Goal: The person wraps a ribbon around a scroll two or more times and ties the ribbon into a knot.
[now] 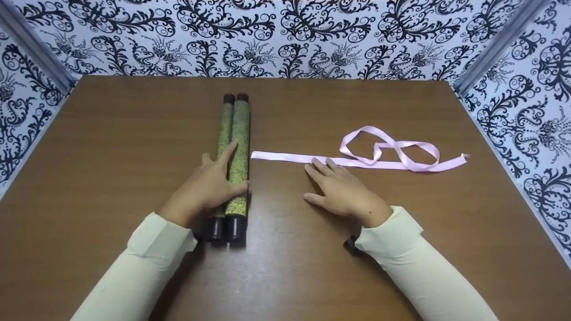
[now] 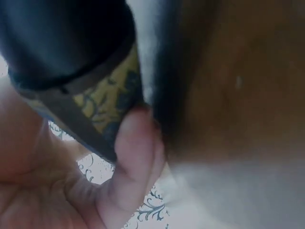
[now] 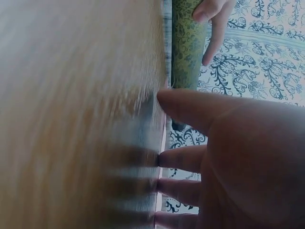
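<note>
Left grip (image 1: 203, 185) holds two green tubes (image 1: 241, 120) side by side on tabletop (image 1: 290, 267), thumb over one. Right grip (image 1: 343, 191) spread, fingertips on pink ribbon (image 1: 383, 165); ribbon's one end just beside tubes, rest loopy. Best: press ribbon softly, flat; keep tubes snug so none rolls.

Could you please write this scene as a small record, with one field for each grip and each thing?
Tubes: two, yellow-green, dark-ended, lying side by side
Ribbon: pink, right of the tubes; loops at its right part
Left grip: holds the tubes, thumb over the right one
Right grip: fingertips rest on the ribbon, thumb apart from it
Table: brown, under everything
Panels: white with black scrollwork, behind and at both sides
</note>
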A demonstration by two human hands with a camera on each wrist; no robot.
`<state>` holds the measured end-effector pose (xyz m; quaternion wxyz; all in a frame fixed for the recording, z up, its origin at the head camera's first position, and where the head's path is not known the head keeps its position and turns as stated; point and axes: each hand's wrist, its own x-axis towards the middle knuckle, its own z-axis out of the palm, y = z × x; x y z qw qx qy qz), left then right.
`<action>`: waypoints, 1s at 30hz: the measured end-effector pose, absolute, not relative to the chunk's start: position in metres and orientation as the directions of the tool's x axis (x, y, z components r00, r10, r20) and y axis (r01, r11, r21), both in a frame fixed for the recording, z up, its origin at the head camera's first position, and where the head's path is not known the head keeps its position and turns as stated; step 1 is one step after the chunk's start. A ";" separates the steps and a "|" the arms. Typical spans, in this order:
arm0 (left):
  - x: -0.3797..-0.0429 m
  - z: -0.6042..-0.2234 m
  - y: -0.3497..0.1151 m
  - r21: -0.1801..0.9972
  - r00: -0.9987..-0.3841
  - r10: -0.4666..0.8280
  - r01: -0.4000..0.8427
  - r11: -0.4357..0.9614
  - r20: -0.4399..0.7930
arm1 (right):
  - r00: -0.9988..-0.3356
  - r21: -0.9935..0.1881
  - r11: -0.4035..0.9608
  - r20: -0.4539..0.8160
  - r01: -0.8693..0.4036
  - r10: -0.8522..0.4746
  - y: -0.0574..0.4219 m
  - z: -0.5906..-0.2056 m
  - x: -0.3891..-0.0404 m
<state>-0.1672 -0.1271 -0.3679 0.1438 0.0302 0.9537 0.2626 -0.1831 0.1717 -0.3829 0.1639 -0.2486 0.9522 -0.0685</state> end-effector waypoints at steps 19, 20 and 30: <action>-0.164 -0.357 -0.075 0.605 -0.944 0.197 -0.003 0.796 -0.263 | -0.823 -0.200 0.860 -0.251 -0.470 -0.509 0.172 -0.383 -0.181; -0.164 -0.357 -0.072 0.600 -0.946 0.196 0.001 0.800 -0.259 | -0.824 -0.200 0.860 -0.252 -0.469 -0.508 0.172 -0.383 -0.182; -0.161 -0.361 -0.045 0.520 -0.945 0.176 0.007 0.854 -0.276 | -0.823 -0.208 0.861 -0.258 -0.464 -0.506 0.172 -0.384 -0.181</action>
